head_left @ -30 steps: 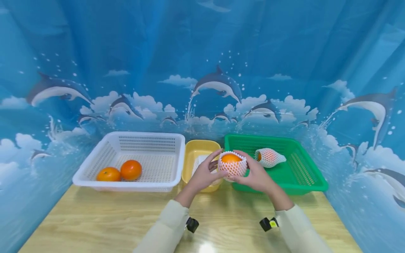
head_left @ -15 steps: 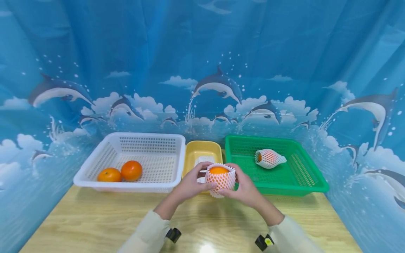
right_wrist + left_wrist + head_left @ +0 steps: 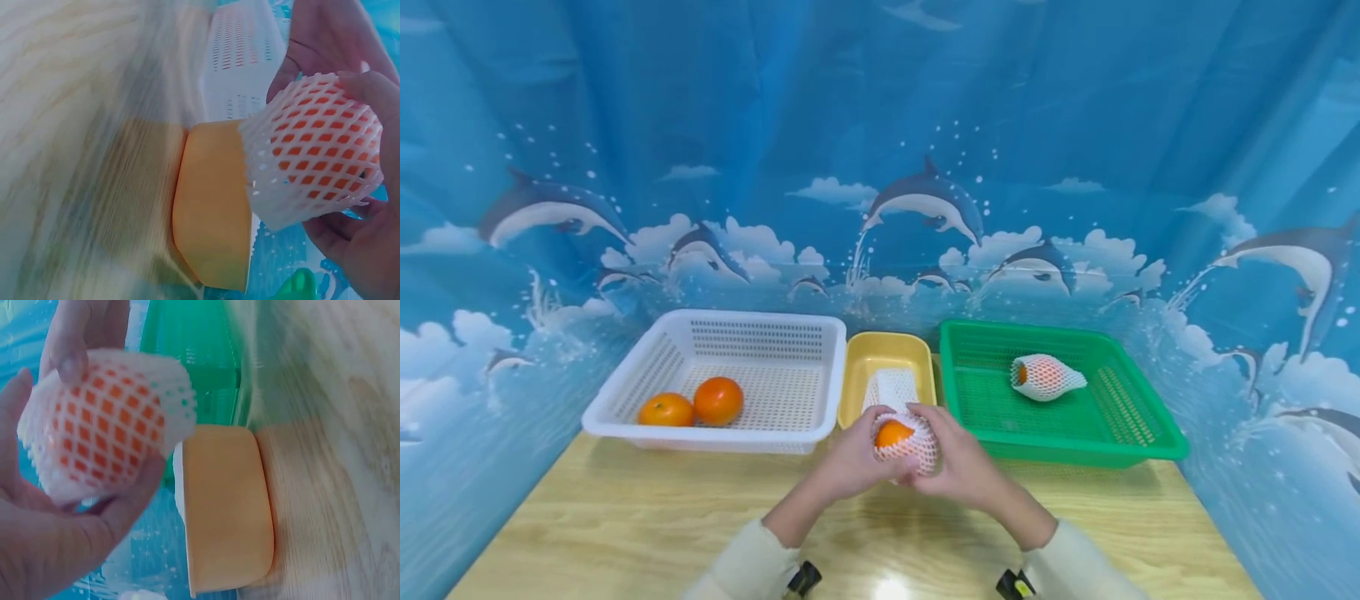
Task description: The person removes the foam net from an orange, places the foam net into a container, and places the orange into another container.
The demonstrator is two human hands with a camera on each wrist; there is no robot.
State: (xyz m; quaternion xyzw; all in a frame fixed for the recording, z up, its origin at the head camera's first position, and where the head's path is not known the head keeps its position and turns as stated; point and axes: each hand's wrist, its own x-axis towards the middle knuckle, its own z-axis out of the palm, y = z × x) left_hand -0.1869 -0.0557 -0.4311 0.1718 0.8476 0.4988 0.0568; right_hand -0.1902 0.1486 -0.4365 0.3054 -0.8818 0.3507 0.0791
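An orange [image 3: 892, 433] in a white foam net sleeve [image 3: 925, 450] is held between both hands, above the table in front of the yellow tray. My left hand [image 3: 853, 458] grips it from the left, thumb pressed on the net in the left wrist view. From the right, my right hand [image 3: 958, 462] curls round the same sleeved fruit. Orange skin shows through the diamond mesh [image 3: 106, 425] and at the sleeve's open end. In the right wrist view, loose net [image 3: 275, 200] extends past the fruit on the table side.
A white basket [image 3: 820, 433] with two bare oranges [image 3: 718, 401] stands left. The yellow tray [image 3: 853, 367] in the middle holds white foam nets [image 3: 891, 387]. Inside the green basket [image 3: 1060, 450] at right lies another netted fruit [image 3: 1045, 377]. A dolphin-print curtain [image 3: 880, 167] hangs behind.
Both hands have moved left and toward the table's front with the netted orange, from between tray and green basket. The orange's uncovered end has turned left.
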